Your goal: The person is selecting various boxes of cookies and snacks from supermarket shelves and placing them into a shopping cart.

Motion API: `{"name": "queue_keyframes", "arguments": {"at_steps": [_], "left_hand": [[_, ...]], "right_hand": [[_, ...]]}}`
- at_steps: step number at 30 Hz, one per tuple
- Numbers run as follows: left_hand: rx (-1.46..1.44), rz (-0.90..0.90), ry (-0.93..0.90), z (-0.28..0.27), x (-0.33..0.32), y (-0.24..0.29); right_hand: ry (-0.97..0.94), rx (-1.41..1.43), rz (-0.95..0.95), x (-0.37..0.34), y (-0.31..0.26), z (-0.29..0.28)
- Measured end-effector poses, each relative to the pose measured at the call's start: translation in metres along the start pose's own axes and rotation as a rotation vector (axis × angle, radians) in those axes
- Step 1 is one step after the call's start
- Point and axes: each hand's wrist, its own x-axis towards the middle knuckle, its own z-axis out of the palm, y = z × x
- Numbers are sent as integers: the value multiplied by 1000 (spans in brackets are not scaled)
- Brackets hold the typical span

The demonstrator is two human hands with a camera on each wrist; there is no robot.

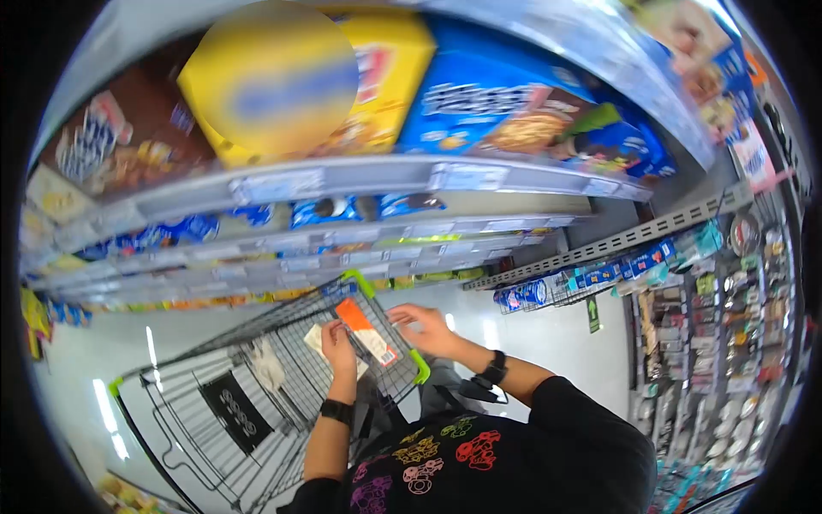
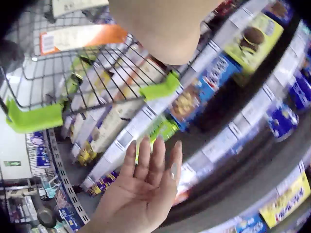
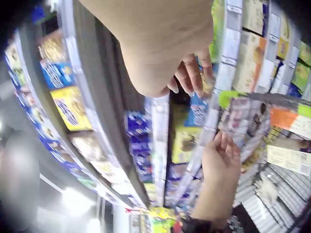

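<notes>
My left hand [image 1: 339, 346] is over the shopping cart [image 1: 422, 368], its fingers loosely bent and nothing in them. In the right wrist view, that left hand [image 3: 222, 158] appears in front of the shelf side. Off to the right, my right hand [image 1: 425, 329] is raised near the cart's green corner with fingers spread. The left wrist view shows the right hand [image 2: 138, 204] palm up and bare. Beneath the hands in the cart lie an orange-and-white box [image 1: 368, 334] and a cream-coloured box [image 3: 290, 158]. A crumpled white item [image 1: 267, 367] lies farther left in the cart.
Shelves of packaged snacks run across the front, with a yellow pack [image 1: 390, 77] and a blue cookie pack [image 1: 471, 103] at head height. A black sign [image 1: 235, 411] hangs on the cart. Hanging goods [image 1: 711, 343] fill a rack at right. Shiny floor [image 1: 556, 351] shows between.
</notes>
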Motion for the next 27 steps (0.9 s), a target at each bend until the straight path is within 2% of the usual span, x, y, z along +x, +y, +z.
{"name": "queue_keyframes", "arguments": {"at_steps": [2, 3, 4, 6, 8, 10, 11, 12, 14, 15, 18, 19, 22, 23, 24, 25, 27], "left_hand": [[-23, 272, 48, 41, -17, 63], [-32, 334, -47, 61, -31, 92], [-107, 278, -65, 88, -40, 99], [273, 611, -112, 139, -56, 123], [384, 757, -233, 193, -74, 150], [403, 868, -310, 242, -79, 165], [400, 861, -313, 266, -84, 177], [392, 849, -315, 285, -87, 187], [484, 987, -169, 311, -74, 188], [523, 1049, -94, 323, -64, 187], [919, 983, -128, 343, -33, 196], [919, 995, -167, 344, -22, 193], [898, 1045, -238, 360, 4, 190], [892, 1042, -230, 364, 6, 189], [887, 1036, -223, 367, 9, 188], [986, 976, -216, 370, 24, 186], [901, 892, -222, 368, 41, 183]], "right_hand": [[238, 7, -135, -7, -34, -64], [349, -85, -167, -8, -37, -95], [459, -173, -195, -10, -39, -126], [683, -219, -256, -4, -23, -190], [853, -471, -305, -1, -26, -247], [892, -724, -335, 5, -23, -287], [908, -855, -347, 10, -23, -303], [844, -915, -385, 13, -22, -314], [702, -1061, -472, 21, -18, -336], [624, -983, -453, 26, -15, -342], [493, -920, -472, 49, 17, -355], [499, -929, -407, 50, 20, -354], [506, -943, -367, 59, 35, -353], [562, -1023, -497, 56, 38, -353], [529, -993, -463, 50, 39, -351], [495, -963, -430, 45, 36, -350], [457, -972, -384, 40, 30, -348]]}}
